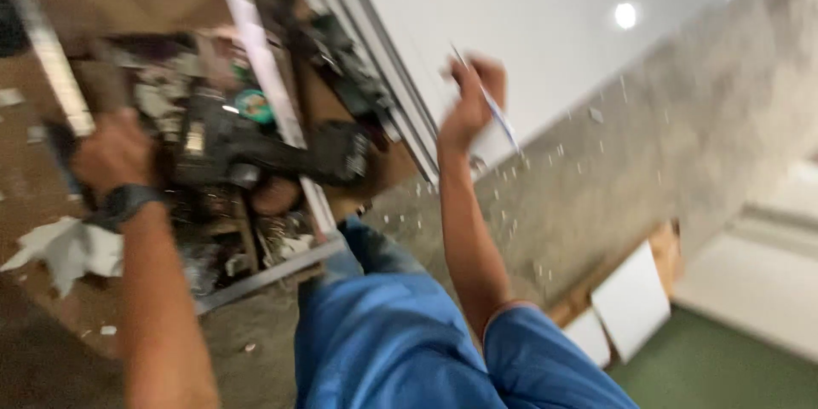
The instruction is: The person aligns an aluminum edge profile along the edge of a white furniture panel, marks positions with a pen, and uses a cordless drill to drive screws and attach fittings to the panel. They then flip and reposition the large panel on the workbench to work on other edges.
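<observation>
The view is tilted and blurred. My right hand (473, 94) is raised, its fingers closed on a thin white and blue pen (498, 111) held against a white surface. My left hand (111, 153), with a black watch (126, 203) on the wrist, is closed around a light metal rail (51, 60) at the left. Between this rail and a second rail (260, 68) lies a tray heaped with tools, among them a black power drill (256, 149). My blue clothing (383, 341) fills the lower middle.
A crumpled white paper (68, 247) lies below my left wrist. A rough grey concrete surface (665, 136) runs across the right. White boards (630, 298) lean near a green floor (724, 366). A round light (626, 15) glows on the white surface.
</observation>
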